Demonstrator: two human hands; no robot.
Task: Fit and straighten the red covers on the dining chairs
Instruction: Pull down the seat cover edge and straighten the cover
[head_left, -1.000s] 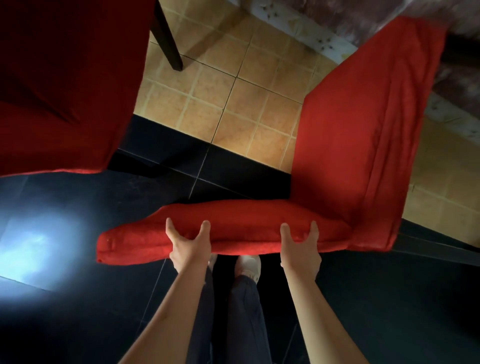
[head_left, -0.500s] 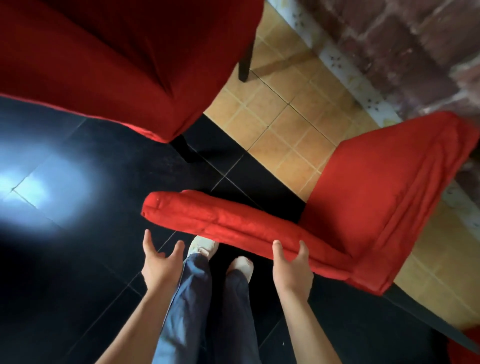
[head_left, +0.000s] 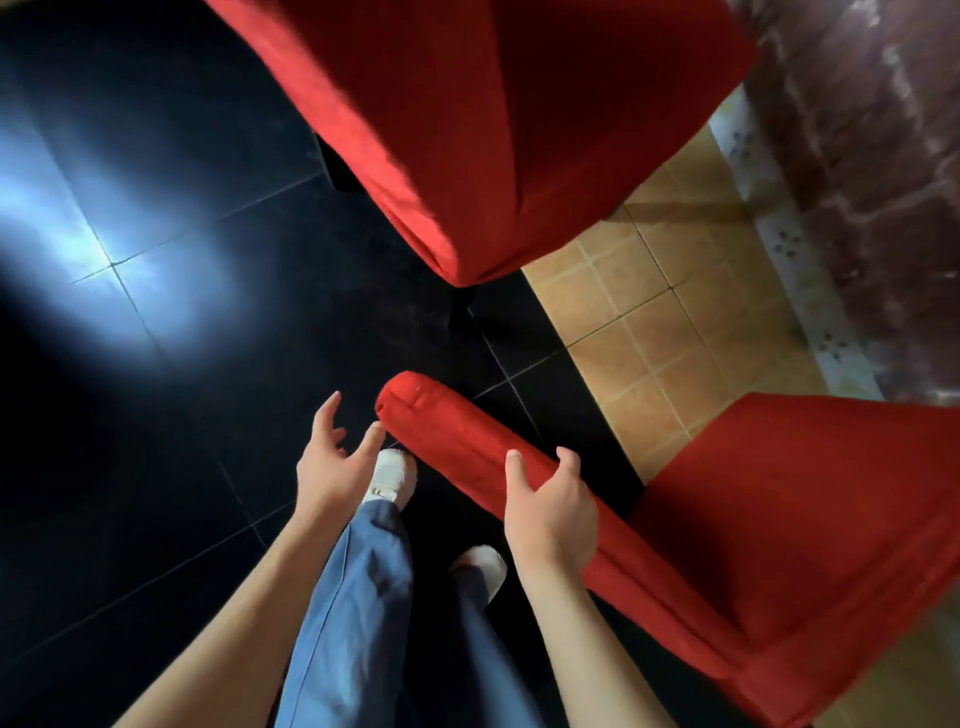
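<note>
Where black tiles (head_left: 171, 415) meet tan tiles (head_left: 639, 332), two red-covered chairs (head_left: 519, 130) stand.

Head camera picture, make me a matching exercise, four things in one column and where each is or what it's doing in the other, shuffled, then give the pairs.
Things:
1. left hand
2. right hand
3. near chair
4. far chair

States:
A. at the top of the view, nobody touching it
B. fingers spread, holding nothing
C. fingers curled over the top of the red backrest
D. at the lower right, held by its backrest

Pairs: 1-B, 2-C, 3-D, 4-A
</note>
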